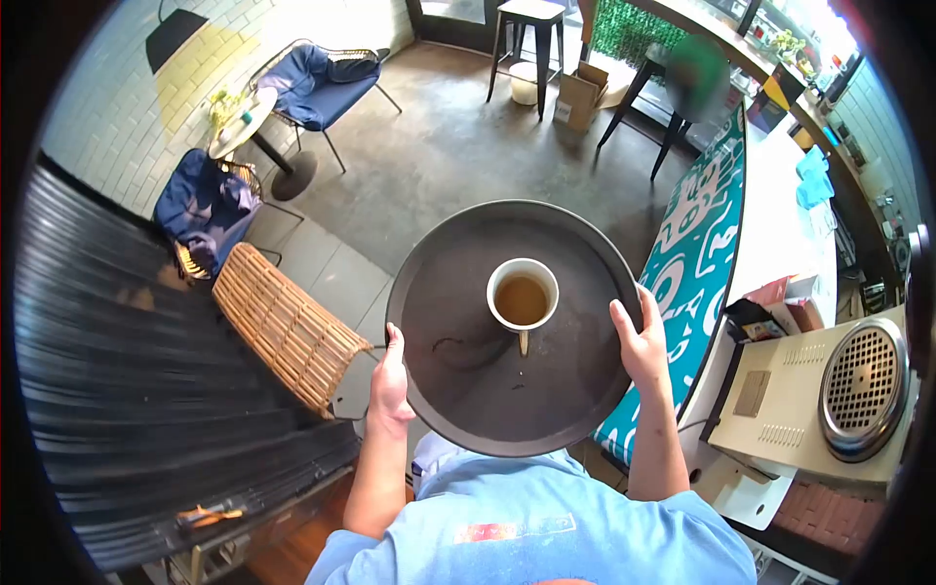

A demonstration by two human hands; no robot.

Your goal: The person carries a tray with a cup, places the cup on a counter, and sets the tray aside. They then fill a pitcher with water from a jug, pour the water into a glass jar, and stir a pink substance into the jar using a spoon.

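Note:
A round dark tray [458,390] is held level in front of my body. On it, a little above its middle, stands a white cup [524,293] with brown liquid inside and its handle pointing toward me. My left hand [392,385] grips the tray's left rim, thumb up along the edge and the fingers mostly hidden below. My right hand [643,343] holds the right rim, thumb and a finger showing. A small dark mark lies on the tray to the left of the cup.
A wicker chair [288,327] and blue-covered chairs [317,86] are at left, near a small round table [244,124]. Along the right runs a counter with a teal patterned front [682,263], carrying a beige machine [790,390]. Stools [531,12] stand ahead.

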